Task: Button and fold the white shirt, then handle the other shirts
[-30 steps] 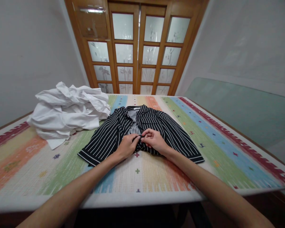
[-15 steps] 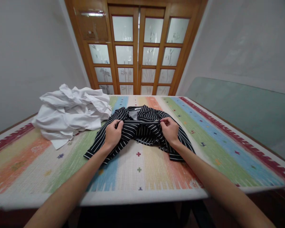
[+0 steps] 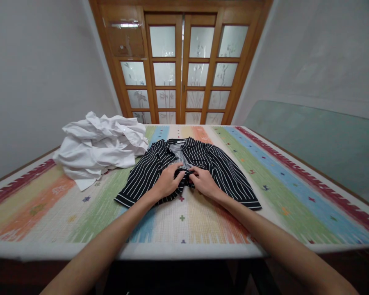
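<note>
A black shirt with white stripes (image 3: pixel 226 172) lies spread on the patterned cloth, its collar at the far side and its sleeves angled out to left and right. My left hand (image 3: pixel 169 180) is at the middle of the shirt's front, thumb and fingers closed on the striped fabric. Close beside it, my right hand (image 3: pixel 201 180) pinches the other front edge. Between the two hands the fabric is bunched, and the shirt's pale inside shows above them. My fingers hide exactly which bit of the edge each hand grips.
A heap of crumpled white clothing (image 3: pixel 101 143) lies on the left of the table. Beneath everything is a striped, multicoloured tablecloth (image 3: pixel 101 219). A pale green board (image 3: pixel 310 135) stands along the right wall, and wooden glazed doors (image 3: pixel 181 73) close off the far end.
My hands have come together from the shirt's two sides to its middle and moved nearer to me. The shirt's front now lies flatter, with the right sleeve spread further out.
</note>
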The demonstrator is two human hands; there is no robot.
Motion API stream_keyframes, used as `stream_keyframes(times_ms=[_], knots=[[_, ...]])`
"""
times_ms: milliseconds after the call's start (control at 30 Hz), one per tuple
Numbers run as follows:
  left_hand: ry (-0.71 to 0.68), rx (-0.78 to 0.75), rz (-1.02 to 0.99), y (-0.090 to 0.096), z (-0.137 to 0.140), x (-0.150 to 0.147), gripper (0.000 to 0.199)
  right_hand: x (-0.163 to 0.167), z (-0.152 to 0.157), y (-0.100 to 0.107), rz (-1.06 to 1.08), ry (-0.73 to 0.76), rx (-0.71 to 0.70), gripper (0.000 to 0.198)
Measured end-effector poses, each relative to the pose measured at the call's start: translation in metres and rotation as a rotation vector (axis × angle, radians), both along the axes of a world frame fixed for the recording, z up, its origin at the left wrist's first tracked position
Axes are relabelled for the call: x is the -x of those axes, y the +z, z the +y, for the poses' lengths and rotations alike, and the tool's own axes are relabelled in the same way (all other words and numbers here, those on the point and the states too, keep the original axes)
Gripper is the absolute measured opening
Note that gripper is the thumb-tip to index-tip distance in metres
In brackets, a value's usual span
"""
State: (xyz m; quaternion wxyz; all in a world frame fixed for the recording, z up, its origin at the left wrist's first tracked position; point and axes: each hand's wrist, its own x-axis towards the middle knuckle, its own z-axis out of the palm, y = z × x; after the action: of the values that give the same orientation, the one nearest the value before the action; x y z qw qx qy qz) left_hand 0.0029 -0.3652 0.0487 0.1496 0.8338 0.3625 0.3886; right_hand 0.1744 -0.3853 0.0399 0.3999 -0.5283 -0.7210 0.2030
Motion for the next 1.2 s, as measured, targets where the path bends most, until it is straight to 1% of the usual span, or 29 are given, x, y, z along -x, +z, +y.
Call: stream_keyframes(times_ms=[100, 200, 300, 367, 467, 533, 700, 833, 967, 1200], knots=[[-0.018, 0.073, 0.028, -0.006, 0.002, -0.002, 0.024, -0.001, -0.001, 0.000, 0.094, 0.001, -0.043, 0.020], [-0.075, 0.068, 0.011, -0.010, 0.000, 0.000, 0.020, 0.000, -0.003, -0.002, 0.165, 0.049, -0.063, 0.019], [-0.102, 0.052, -0.007, -0.010, -0.004, 0.002, 0.014, 0.000, -0.004, -0.005, 0.246, 0.117, -0.032, 0.016], [-0.077, 0.050, -0.020, -0.010, -0.007, 0.002, 0.013, 0.000, -0.003, -0.007, 0.301, 0.142, -0.012, 0.017], [-0.015, 0.049, -0.029, -0.008, -0.009, 0.002, 0.014, -0.002, -0.003, -0.007, 0.364, 0.129, -0.019, 0.017], [-0.015, 0.055, -0.021, -0.008, -0.010, 0.002, 0.015, -0.003, -0.003, -0.005, 0.384, 0.122, -0.021, 0.017], [-0.085, 0.101, -0.014, -0.010, -0.009, 0.003, 0.019, -0.005, -0.004, -0.005, 0.340, 0.151, 0.031, 0.019], [-0.118, 0.154, -0.044, -0.011, -0.008, 0.005, 0.022, -0.006, -0.005, -0.004, 0.307, 0.170, 0.024, 0.020], [-0.162, 0.184, -0.067, -0.008, -0.010, 0.007, 0.024, -0.005, -0.009, -0.002, 0.237, 0.164, -0.040, 0.017], [-0.169, 0.201, -0.090, -0.006, -0.011, 0.007, 0.025, -0.002, -0.011, -0.003, 0.111, 0.132, -0.216, 0.011]])
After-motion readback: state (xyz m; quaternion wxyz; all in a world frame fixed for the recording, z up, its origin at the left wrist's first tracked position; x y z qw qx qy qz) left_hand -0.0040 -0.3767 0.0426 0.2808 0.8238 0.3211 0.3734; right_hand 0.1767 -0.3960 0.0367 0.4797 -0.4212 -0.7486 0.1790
